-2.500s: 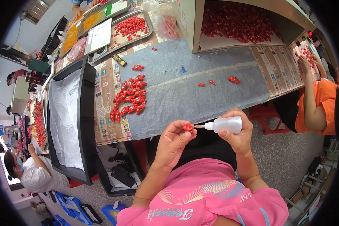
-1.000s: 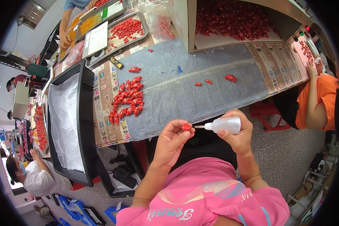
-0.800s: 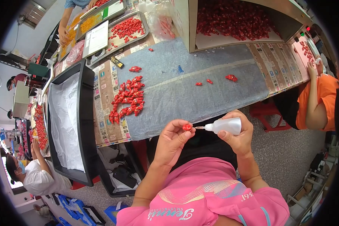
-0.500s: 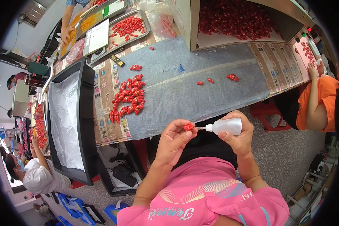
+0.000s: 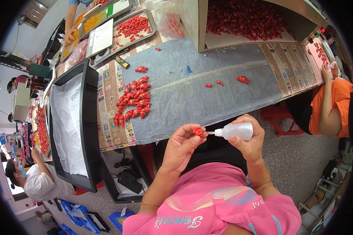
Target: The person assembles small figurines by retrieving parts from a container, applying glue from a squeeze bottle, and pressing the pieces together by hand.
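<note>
Between the thumb and fingers of my left hand (image 5: 182, 145) is a small glossy red figure piece (image 5: 198, 132). My right hand (image 5: 250, 141) is wrapped round a translucent white squeeze bottle (image 5: 239, 131), lying sideways with its thin nozzle pointing left. The nozzle tip meets the red piece or sits right beside it; I cannot tell which. Both hands are just off the near edge of the table. A cluster of red figures (image 5: 134, 98) lies on the blue-grey cloth (image 5: 184, 94) to the left. One more red figure (image 5: 242, 80) and two smaller red bits (image 5: 219, 83) rest on the right.
A black tray (image 5: 91, 129) lined with white paper stands at the left. Farther back are a metal tray (image 5: 153, 27) of red parts, a white sheet (image 5: 100, 38) and an open box (image 5: 202, 43) heaped with red pieces. Co-workers sit left and right.
The red piece has turned slightly in my left fingers, showing a different side to the nozzle. My right hand and the bottle have hardly moved.
</note>
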